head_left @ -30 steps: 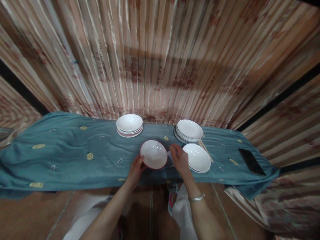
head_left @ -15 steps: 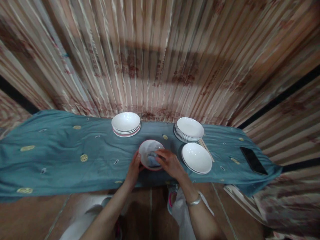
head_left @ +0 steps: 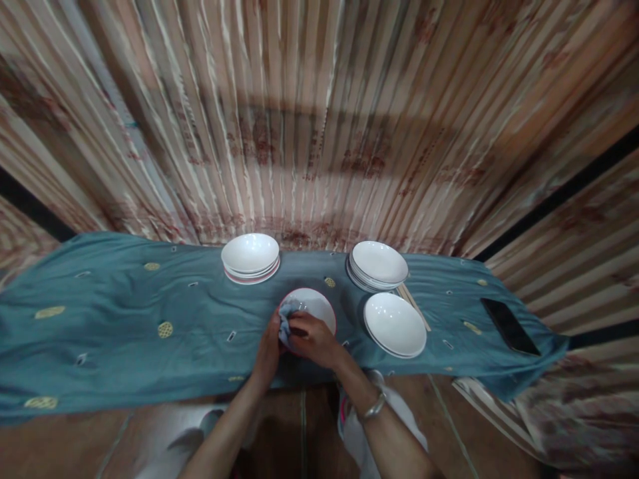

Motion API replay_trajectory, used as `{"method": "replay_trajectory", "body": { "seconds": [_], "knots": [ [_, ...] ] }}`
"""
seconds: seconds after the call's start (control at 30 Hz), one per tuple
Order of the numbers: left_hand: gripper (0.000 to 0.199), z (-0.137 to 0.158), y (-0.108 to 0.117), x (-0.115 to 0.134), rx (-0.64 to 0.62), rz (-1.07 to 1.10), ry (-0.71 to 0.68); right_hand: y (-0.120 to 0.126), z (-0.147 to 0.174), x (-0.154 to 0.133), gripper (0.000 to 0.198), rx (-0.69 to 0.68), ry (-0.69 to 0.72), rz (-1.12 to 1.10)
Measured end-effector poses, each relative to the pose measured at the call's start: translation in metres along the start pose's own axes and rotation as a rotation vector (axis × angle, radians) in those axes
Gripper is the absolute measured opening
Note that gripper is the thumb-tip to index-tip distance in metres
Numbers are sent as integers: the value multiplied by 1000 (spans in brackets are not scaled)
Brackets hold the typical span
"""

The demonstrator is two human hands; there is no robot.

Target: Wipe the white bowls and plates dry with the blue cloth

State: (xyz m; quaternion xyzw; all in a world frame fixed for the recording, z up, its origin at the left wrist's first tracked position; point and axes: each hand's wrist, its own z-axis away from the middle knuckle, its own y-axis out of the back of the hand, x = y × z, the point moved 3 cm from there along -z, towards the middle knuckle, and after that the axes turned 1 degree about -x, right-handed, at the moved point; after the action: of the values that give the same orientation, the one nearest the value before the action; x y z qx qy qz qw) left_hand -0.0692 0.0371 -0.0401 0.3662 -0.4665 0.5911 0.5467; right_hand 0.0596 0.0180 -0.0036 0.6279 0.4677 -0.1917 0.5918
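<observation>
One head-worn camera looks forward and down from above the person's bare forearms (head_left: 232, 416), close enough that the bare left hand (head_left: 268, 346) and bare right hand (head_left: 313, 339) fall low of centre. It spans the long teal patterned tablecloth (head_left: 120, 306) (cut off at the left edge) and faces the pleated beige-and-brown printed curtain (head_left: 299, 133) behind.

- In front of me hangs a pleated curtain (head_left: 279, 146), tan and brown with reddish prints, a soft shadow band across it.
- Dark poles (head_left: 554, 199) slant at my left and right.
- My tabletop (head_left: 114, 319) wears a teal cloth (head_left: 200, 346) with yellow pineapple motifs.
- Below me, brown floor tiles (head_left: 64, 446) meet at pale grout lines (head_left: 303, 426).
</observation>
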Motion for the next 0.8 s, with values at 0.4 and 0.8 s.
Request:
{"method": "replay_trajectory", "body": {
  "seconds": [0.4,0.8],
  "knots": [
    [65,4,6,-11,-97,92,8,8,-25,4,29,189,-178,586],
    [69,14,-3,3,-96,135,33,27,3,3,28,1,-492,779]
  ]
}}
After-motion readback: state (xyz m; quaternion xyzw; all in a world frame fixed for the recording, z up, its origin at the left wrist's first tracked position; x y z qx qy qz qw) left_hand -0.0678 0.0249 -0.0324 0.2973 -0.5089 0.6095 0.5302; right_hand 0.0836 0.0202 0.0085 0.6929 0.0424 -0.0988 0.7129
